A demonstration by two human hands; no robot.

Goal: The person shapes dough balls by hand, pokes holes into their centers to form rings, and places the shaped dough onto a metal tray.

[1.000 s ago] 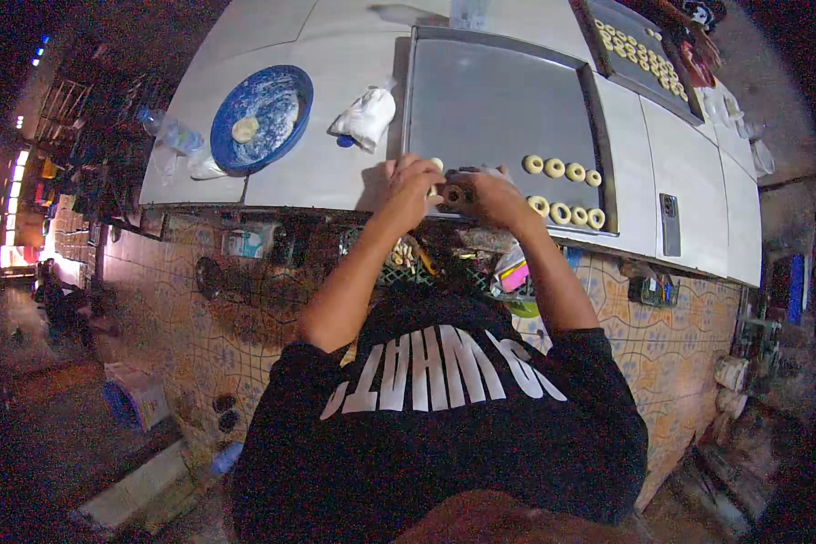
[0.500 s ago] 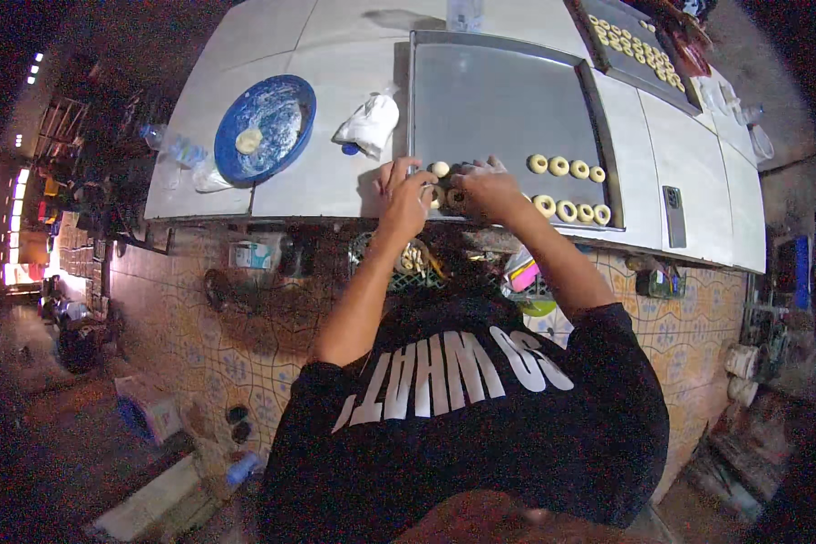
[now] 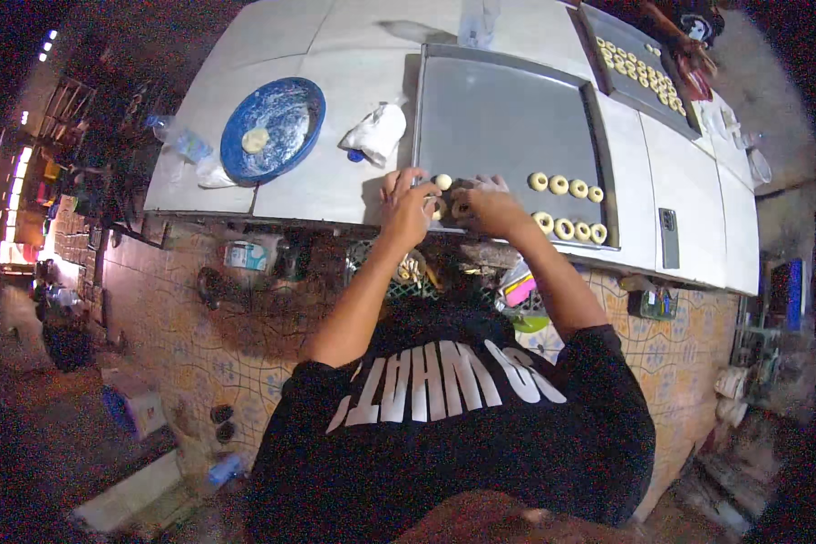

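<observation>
Pale, round dough ball (image 3: 442, 182), upper centre of frame, no long axis: lies just right of the left hand (image 3: 409, 208), farther from the right hand (image 3: 493, 209). Fingers bent; grip on either, cannot tell.

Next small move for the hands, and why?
Probably bring the right hand to the pale dough ball beside the left hand and press a hole: it shows none, while the rings farther right on the tray have holes.
</observation>
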